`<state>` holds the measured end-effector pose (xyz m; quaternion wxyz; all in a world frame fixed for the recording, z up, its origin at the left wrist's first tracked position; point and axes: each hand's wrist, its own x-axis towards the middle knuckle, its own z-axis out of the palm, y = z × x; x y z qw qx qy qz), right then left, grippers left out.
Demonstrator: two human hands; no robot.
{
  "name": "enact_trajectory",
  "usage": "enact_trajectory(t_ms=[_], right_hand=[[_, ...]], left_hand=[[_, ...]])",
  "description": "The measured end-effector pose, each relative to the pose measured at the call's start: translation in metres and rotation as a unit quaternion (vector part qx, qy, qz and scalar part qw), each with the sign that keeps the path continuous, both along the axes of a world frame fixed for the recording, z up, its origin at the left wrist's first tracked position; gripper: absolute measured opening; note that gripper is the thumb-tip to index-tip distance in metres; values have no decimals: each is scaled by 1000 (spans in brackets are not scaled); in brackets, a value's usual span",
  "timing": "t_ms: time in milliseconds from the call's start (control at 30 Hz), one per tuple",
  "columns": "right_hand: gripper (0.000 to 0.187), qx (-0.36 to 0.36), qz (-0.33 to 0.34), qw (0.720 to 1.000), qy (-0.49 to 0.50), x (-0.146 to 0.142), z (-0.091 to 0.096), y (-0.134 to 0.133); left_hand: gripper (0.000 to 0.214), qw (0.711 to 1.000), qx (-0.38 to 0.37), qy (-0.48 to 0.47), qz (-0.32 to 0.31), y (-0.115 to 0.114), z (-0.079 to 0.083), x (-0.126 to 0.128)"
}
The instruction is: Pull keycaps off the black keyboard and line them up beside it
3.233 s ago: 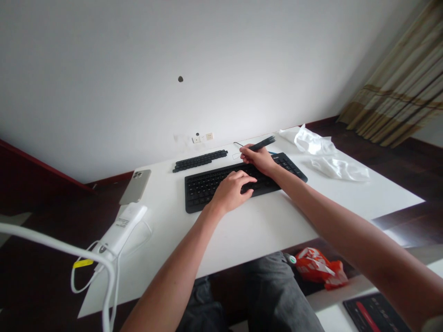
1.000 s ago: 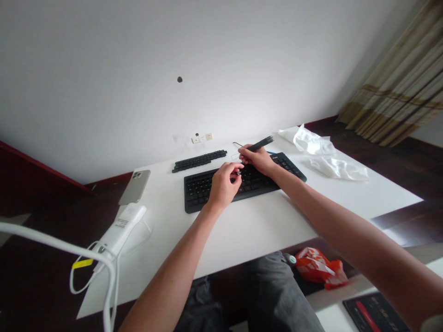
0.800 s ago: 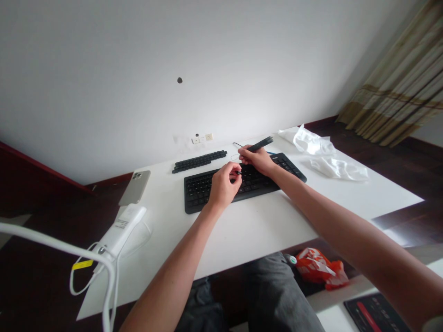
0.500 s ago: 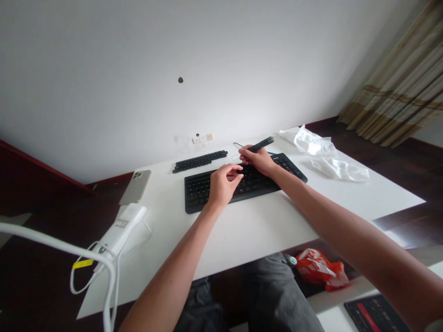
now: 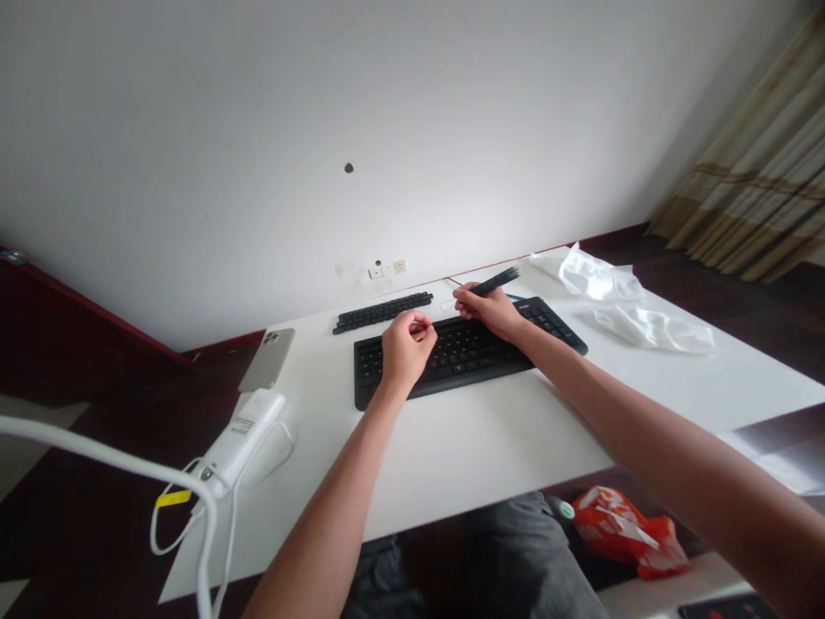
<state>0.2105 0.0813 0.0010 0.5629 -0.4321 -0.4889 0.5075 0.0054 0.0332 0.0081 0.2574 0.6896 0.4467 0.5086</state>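
Note:
A black keyboard (image 5: 464, 352) lies on the white table, with both hands above it. My right hand (image 5: 486, 308) grips a black brush (image 5: 499, 280) near the keyboard's back edge; the bristled end points up and to the right. Over the keyboard's left half, my left hand (image 5: 408, 346) has thumb and fingertips pinched together. Whatever may be between those fingertips is too small to make out. Behind the keyboard, black keycaps (image 5: 382, 313) stand in close rows. A thin dark wire shows just left of my right hand.
On the white table (image 5: 490, 430) a phone (image 5: 268, 359) lies at the left, near a white power strip (image 5: 241, 425) with cables. Crumpled clear plastic (image 5: 650, 328) covers part of the right side. Below the front edge sits a red bag (image 5: 625, 529). The wall stands close behind.
My left hand has shifted a little left over the keyboard, its fingers more closed. My right hand still holds the brush near the back edge. The view has tilted slightly.

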Motion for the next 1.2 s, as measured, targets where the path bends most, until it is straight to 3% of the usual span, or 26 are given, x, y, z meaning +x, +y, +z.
enact_trajectory(t_ms=[100, 300, 667, 1000, 1200], right_hand=[[42, 1, 0, 1000, 3, 0, 0, 0], [39, 2, 1, 1000, 5, 1, 1, 0], [34, 2, 3, 1000, 28, 2, 1, 2], [34, -2, -4, 1000, 28, 2, 1, 2], [35, -3, -4, 1000, 24, 3, -2, 4]], left_hand=[[13, 996, 35, 78, 39, 6, 1, -12], [18, 980, 23, 165, 105, 16, 0, -32], [6, 961, 0, 243, 130, 24, -3, -36], [12, 946, 18, 316, 62, 70, 1, -23], [17, 941, 5, 335, 43, 75, -8, -23]])
